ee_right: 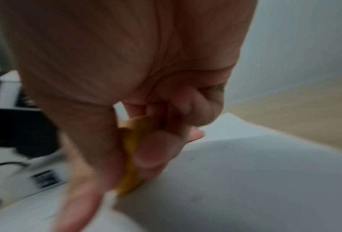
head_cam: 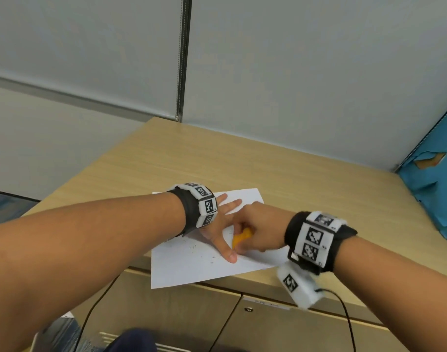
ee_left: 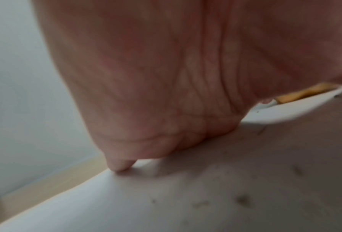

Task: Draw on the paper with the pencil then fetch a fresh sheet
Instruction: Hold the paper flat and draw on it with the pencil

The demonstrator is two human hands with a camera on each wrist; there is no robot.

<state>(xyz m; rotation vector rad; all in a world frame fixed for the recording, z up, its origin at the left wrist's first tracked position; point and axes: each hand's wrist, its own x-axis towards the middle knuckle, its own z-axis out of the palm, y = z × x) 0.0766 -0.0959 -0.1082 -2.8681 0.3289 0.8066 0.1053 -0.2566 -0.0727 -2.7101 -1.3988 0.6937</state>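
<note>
1. Head view: your left hand point(head_cam: 221, 226) lies flat on the paper point(head_cam: 192, 260), fingers straight and spread, thumb stretched toward you; your right hand point(head_cam: 258, 231) has its fingers curled round the orange pencil point(head_cam: 240, 237), whose lower end meets the sheet just beside your left thumb; the paper sits at the near edge of the wooden desk point(head_cam: 306, 179), one corner hanging past it, with faint scattered marks on it; both wrists carry black bands with white tag blocks.
2. Left wrist view: your left hand point(ee_left: 166, 78) fills the frame, palm down; one fingertip point(ee_left: 118, 166) presses the paper point(ee_left: 126, 204); the pencil point(ee_left: 301, 94) shows at the right, over the sheet; dark specks dot the paper.
3. Right wrist view: your right hand point(ee_right: 126, 78) pinches the pencil point(ee_right: 130, 157) between thumb and curled fingers, its lower end down on the paper point(ee_right: 245, 188); the picture is blurred, so you cannot make out the tip.
</note>
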